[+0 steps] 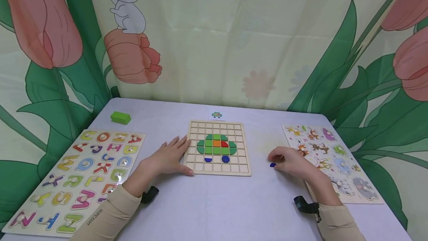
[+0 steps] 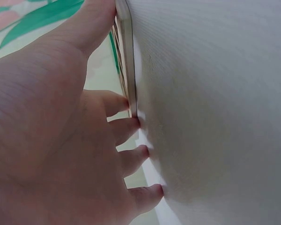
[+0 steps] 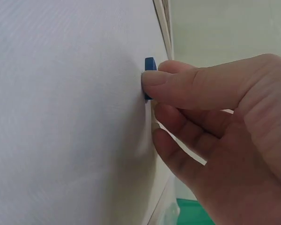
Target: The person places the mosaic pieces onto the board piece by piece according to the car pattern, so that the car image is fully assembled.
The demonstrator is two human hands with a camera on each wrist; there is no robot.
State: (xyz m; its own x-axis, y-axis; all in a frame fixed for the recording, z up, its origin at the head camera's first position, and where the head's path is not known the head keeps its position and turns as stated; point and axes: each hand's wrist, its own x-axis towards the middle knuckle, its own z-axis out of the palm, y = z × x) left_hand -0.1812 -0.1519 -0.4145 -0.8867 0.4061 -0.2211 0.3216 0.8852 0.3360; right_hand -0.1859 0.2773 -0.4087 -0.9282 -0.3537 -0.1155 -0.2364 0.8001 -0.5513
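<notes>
A wooden grid board (image 1: 217,167) lies in the middle of the table, with green, orange, red and blue pieces forming a car-like picture. On it are a full blue circle (image 1: 225,158) and a blue half circle (image 1: 208,160). My left hand (image 1: 167,158) rests at the board's left edge, fingers spread and straight, the thumb by the near left corner. Right of the board, my right hand (image 1: 292,162) pinches a small blue piece (image 3: 150,64) between thumb and fingers, close to the tabletop. The fingers cover part of that piece.
A small picture card (image 1: 216,114) lies behind the board. At the left are a letter puzzle (image 1: 77,170) and a green block (image 1: 120,118). An animal puzzle (image 1: 362,198) lies at the right, partly under my right forearm. A printed curtain (image 1: 214,47) hangs behind the table.
</notes>
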